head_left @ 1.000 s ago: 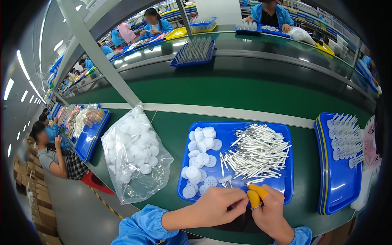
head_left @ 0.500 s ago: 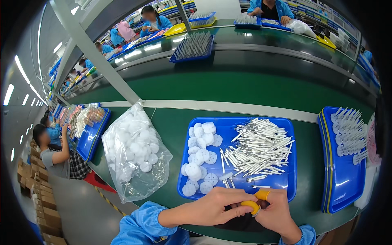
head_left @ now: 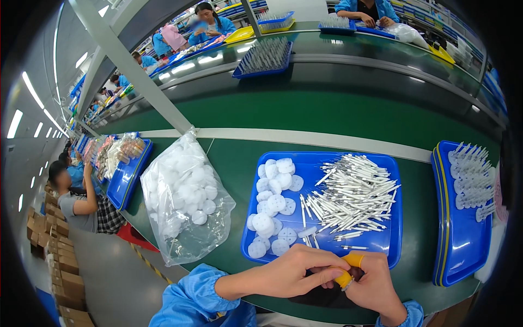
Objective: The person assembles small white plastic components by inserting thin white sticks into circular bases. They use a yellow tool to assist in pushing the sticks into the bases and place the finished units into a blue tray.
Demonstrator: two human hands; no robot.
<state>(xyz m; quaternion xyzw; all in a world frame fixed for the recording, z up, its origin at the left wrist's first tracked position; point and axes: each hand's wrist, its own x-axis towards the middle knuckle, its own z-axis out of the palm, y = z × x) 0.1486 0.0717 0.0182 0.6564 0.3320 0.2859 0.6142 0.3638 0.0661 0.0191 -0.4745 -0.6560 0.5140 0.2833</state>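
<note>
My left hand (head_left: 291, 274) and my right hand (head_left: 373, 284) meet at the near edge of a blue tray (head_left: 376, 244). Both are closed, fingertips pressed together. Yellow finger covers (head_left: 344, 279) show where they meet. A small pale edge peeks out below the covers; my fingers hide the rest, so its kind is unclear. In the tray's left part lie loose, translucent white discs (head_left: 263, 224) with small holes. Heaped on its right side are thin white sticks (head_left: 357, 191) with dark, narrow tips. Several sticks lie apart, close to my left hand.
Left of the tray lies a clear plastic bag (head_left: 204, 242) of white discs. Stacked blue trays (head_left: 460, 256) stand at right, the top one holding upright sticks on discs (head_left: 468, 180). Beyond runs a green belt (head_left: 327, 111) carrying a filled tray (head_left: 280, 68). A slanted post (head_left: 136, 76) rises at left; co-workers sit around.
The whole view has shifted slightly to the right. My hands stay pressed together, while the yellow-covered fingers at their meeting point have turned a little.
</note>
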